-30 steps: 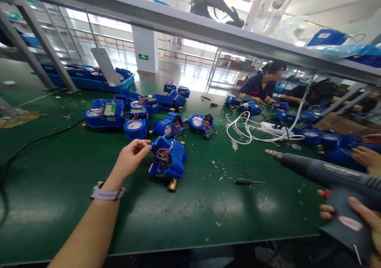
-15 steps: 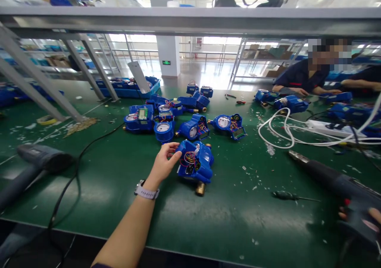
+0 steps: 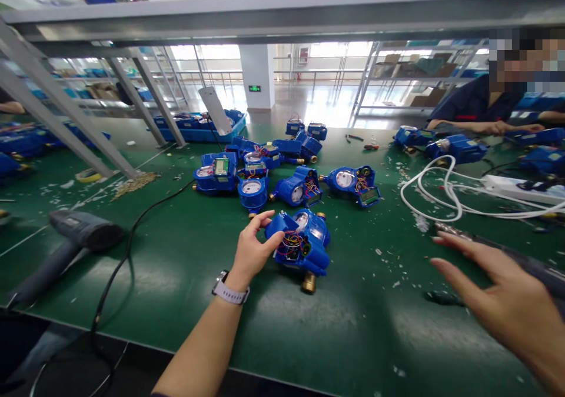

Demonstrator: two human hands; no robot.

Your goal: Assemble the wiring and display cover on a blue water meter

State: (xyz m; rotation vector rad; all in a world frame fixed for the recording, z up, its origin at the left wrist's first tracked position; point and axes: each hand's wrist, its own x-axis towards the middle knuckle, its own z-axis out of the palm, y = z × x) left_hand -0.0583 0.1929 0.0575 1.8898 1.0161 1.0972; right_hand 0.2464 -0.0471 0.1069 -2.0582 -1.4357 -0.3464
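Note:
A blue water meter [image 3: 315, 229] with an opened housing, coloured wires and a brass pipe end lies in front of me. My left hand [image 3: 256, 247] grips the left corner of its housing loosely, thumb on the near side and fingers behind. To the right, my right hand [image 3: 498, 291] is held over the bench with fingers spread, holding nothing. Behind and partly under it in view lies a dark pistol-grip tool [image 3: 529, 264] with a narrow metal nozzle. The dark handle of a screwdriver [image 3: 444, 298] shows beside the thumb; its shaft is hidden.
Several more blue water meters [image 3: 300, 188] lie beyond. A grey heat-gun-like tool [image 3: 83, 229] and a black cable [image 3: 128, 247] are on the left. White cable [image 3: 454, 191] loops on the right. A metal shelf [image 3: 282, 17] spans overhead; a co-worker [image 3: 468, 106] sits across.
My right hand has let go of the pistol-grip tool and moved in above the bench, fingers spread. My left hand stays at the water meter. The view has shifted slightly.

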